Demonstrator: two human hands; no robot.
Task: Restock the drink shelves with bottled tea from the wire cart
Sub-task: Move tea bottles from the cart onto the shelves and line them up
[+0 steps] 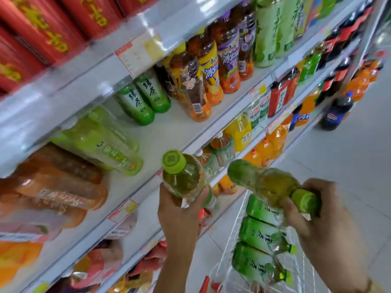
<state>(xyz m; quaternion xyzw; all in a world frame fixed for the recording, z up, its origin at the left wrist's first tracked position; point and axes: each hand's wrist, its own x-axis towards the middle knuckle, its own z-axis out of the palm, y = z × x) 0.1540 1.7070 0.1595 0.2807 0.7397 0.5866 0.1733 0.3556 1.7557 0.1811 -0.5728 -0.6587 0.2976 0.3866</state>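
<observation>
Head view: left hand (179,212) grips an upright tea bottle (184,178) at 6 o'clock, against the drink shelf (165,136) edge. The right hand (321,214) holds a sideways tea bottle (273,187) at 4 o'clock, above the wire cart (241,208). Gripped only near its neck, the sideways one may slip. The upright one, pushed in carelessly, could topple the shelved green tea (146,98) at 11 o'clock. Both are clear plastic showing yellow-green tea, with lime caps and green labels.
</observation>
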